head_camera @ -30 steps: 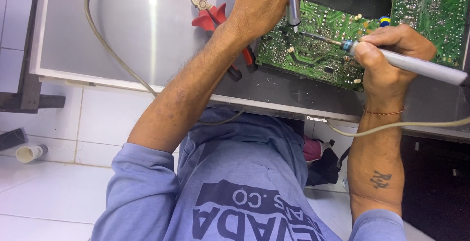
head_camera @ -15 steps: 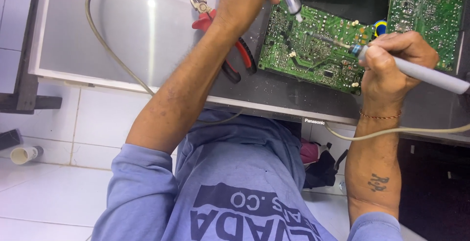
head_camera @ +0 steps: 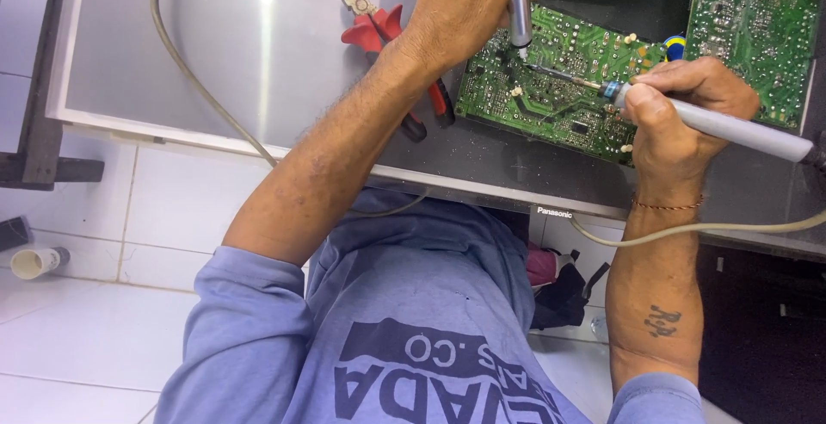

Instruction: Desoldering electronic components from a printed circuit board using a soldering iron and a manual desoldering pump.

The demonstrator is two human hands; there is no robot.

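— White floor tiles are filling the lower left of the frame, and a grey counter (head_camera: 215,54) is running across the top. What is lying on it?

— A green circuit board (head_camera: 559,88) is lying at upper centre, solder side up, dotted with silver joints and pale traces. Red-handled pliers (head_camera: 391,54) are resting just left of it, and two more green boards are sitting along the top edge.

— And the hands?

— The left hand (head_camera: 469,2) is reaching in from the lower left, forearm stretched long, clenching a slim metal tool (head_camera: 520,6) upright with its tip on the board. The right hand (head_camera: 680,105) is gripping a grey soldering iron (head_camera: 731,127) like a pen, its tip slanting left to the same spot.
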